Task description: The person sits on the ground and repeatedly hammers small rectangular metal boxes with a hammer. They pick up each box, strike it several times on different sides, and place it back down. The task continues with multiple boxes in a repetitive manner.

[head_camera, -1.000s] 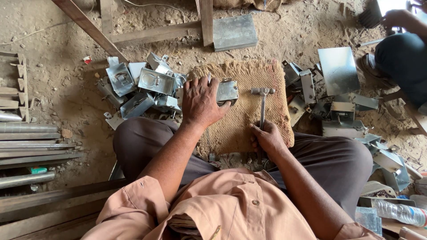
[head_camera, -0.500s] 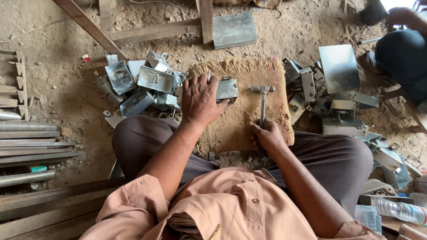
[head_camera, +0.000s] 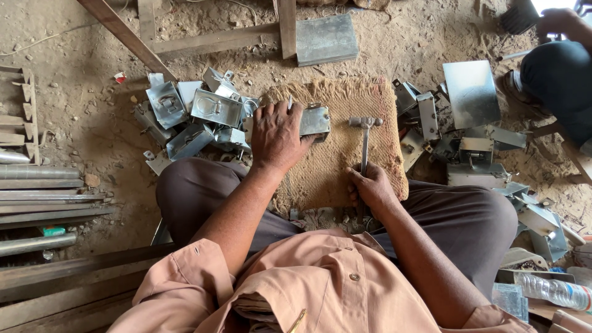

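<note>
My left hand presses down on a small galvanized metal box that lies on a burlap mat in front of my knees. My right hand grips the handle of a metal hammer, whose head rests on the mat just right of the box. Most of the box is hidden under my left palm.
A heap of similar metal boxes lies left of the mat, another pile to the right. Metal bars lie at far left, wooden slats ahead. Another person sits at upper right. A plastic bottle lies at lower right.
</note>
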